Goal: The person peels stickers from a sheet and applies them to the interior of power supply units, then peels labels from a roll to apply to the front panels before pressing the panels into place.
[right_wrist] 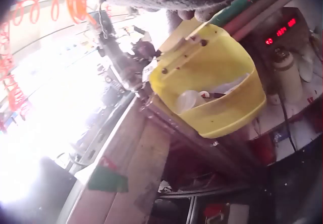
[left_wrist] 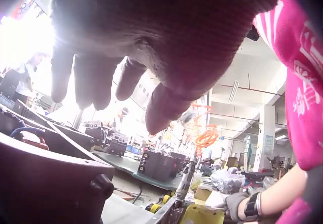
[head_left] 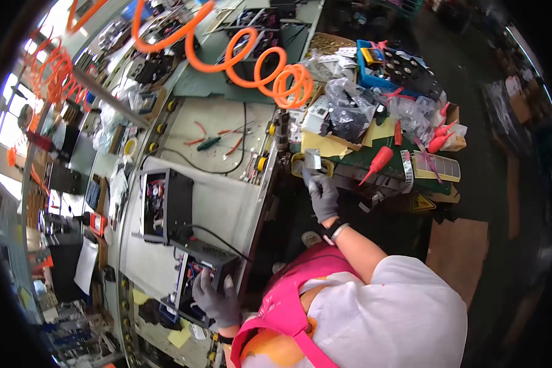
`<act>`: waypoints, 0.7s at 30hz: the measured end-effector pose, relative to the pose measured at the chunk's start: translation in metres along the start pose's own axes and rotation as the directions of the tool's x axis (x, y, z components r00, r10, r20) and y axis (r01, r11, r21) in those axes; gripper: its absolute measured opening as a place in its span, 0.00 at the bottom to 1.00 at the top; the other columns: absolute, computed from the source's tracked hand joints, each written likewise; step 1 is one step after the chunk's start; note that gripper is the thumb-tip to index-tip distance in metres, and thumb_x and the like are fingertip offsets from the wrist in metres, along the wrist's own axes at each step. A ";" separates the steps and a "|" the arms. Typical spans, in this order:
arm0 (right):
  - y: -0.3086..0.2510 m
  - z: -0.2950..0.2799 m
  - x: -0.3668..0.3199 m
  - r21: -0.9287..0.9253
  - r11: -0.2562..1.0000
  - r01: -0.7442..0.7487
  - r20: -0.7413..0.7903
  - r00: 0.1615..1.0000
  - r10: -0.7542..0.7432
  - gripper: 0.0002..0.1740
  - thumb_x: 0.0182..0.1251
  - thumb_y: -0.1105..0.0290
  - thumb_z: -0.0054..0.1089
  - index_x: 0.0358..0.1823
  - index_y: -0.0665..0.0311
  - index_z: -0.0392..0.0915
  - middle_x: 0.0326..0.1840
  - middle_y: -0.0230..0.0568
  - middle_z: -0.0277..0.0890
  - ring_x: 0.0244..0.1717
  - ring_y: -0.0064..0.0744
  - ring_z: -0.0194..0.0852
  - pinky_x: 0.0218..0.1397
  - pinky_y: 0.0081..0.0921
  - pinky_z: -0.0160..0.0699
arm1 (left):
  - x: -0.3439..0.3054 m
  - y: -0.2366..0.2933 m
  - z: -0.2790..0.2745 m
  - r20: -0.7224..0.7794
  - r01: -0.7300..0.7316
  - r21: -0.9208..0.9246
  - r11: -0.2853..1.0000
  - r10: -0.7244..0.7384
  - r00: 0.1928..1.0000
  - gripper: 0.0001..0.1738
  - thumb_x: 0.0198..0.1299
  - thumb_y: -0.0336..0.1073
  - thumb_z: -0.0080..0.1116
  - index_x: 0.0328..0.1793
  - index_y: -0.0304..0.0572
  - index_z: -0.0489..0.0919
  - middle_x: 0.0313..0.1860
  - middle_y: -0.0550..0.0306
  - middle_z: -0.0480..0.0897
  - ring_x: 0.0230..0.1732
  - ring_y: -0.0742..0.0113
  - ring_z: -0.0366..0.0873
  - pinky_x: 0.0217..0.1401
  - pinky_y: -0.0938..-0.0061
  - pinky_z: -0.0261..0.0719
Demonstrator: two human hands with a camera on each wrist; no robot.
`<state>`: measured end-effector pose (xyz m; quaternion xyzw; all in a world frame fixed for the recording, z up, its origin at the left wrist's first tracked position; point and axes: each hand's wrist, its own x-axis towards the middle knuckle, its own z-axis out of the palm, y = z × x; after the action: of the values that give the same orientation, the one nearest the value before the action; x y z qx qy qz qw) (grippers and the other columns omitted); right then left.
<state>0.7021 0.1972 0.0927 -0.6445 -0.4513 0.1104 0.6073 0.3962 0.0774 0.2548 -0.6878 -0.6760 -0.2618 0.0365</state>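
Note:
My gloved right hand [head_left: 325, 199] reaches out over a yellow bin [right_wrist: 222, 77] at the line's edge. It pinches a small flat silvery piece [head_left: 313, 159], which shows pale in the left wrist view. White bits and a dark-handled item lie inside the bin. In the head view my gloved left hand [head_left: 218, 300] is at the nearer black equipment case [head_left: 211, 257], its fingers apart over the case's open, wired side. In the left wrist view the left fingers [left_wrist: 91, 82] hang loosely above the case's edge, holding nothing.
A second open black case [head_left: 168, 205] stands farther along the line. Pliers and a green-handled tool [head_left: 209, 143] lie on the board beyond. A coiled orange hose [head_left: 245, 55] hangs overhead. Bags, red bottles [head_left: 381, 159] and a blue crate [head_left: 368, 73] crowd the side bench.

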 end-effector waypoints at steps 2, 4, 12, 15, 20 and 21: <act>-0.045 -0.013 -0.005 0.150 0.988 0.023 0.441 0.893 -0.088 0.05 0.56 0.74 0.60 0.34 0.63 0.75 0.30 0.42 0.76 0.34 0.40 0.77 0.38 0.30 0.75 | 0.011 0.009 0.000 0.054 -0.018 -0.087 0.996 0.023 0.998 0.28 0.53 0.43 0.63 0.58 0.39 0.73 0.51 0.41 0.74 0.51 0.44 0.74 0.52 0.58 0.73; -0.088 -0.023 -0.004 0.112 0.992 -0.051 0.848 0.526 -0.068 0.06 0.56 0.72 0.60 0.33 0.63 0.74 0.28 0.42 0.75 0.33 0.39 0.77 0.36 0.30 0.75 | 0.027 0.019 0.000 0.139 -0.067 -0.254 0.965 0.105 0.985 0.32 0.46 0.45 0.68 0.57 0.40 0.73 0.52 0.40 0.74 0.51 0.44 0.73 0.53 0.59 0.73; -0.187 0.003 -0.018 0.568 0.419 0.708 0.617 -0.029 -0.787 0.10 0.52 0.66 0.59 0.37 0.55 0.77 0.30 0.29 0.75 0.36 0.29 0.75 0.43 0.30 0.73 | 0.025 0.017 -0.008 0.176 -0.271 -0.207 0.940 0.308 0.935 0.19 0.39 0.40 0.67 0.39 0.43 0.80 0.48 0.52 0.78 0.53 0.51 0.73 0.52 0.57 0.72; -0.204 0.011 -0.026 0.517 0.532 0.670 0.631 0.122 -0.766 0.19 0.50 0.63 0.64 0.45 0.56 0.76 0.37 0.32 0.75 0.39 0.33 0.75 0.46 0.29 0.72 | 0.010 0.004 -0.009 -0.023 -0.295 -0.120 0.948 0.295 0.955 0.10 0.41 0.29 0.60 0.34 0.43 0.80 0.41 0.57 0.80 0.46 0.54 0.77 0.48 0.62 0.74; -0.191 0.031 -0.053 0.242 0.891 -0.384 0.959 0.235 -0.160 0.38 0.53 0.62 0.69 0.64 0.68 0.63 0.56 0.41 0.72 0.50 0.33 0.75 0.54 0.28 0.74 | -0.021 -0.012 -0.011 0.215 0.330 -0.754 0.568 -0.261 0.941 0.06 0.53 0.31 0.63 0.38 0.41 0.80 0.36 0.56 0.81 0.38 0.62 0.78 0.41 0.73 0.74; -0.185 0.034 -0.063 0.190 0.820 -0.540 0.981 0.144 -0.133 0.34 0.55 0.65 0.68 0.62 0.68 0.66 0.55 0.40 0.73 0.49 0.30 0.75 0.53 0.27 0.75 | -0.028 -0.014 -0.012 0.378 0.498 -0.780 0.378 -0.350 0.857 0.07 0.55 0.33 0.62 0.39 0.40 0.80 0.34 0.56 0.81 0.37 0.63 0.78 0.41 0.75 0.74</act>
<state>0.5599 0.1483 0.2222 -0.2912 -0.5858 0.6958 0.2965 0.3806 0.0483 0.2493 -0.4330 -0.6084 -0.5089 -0.4283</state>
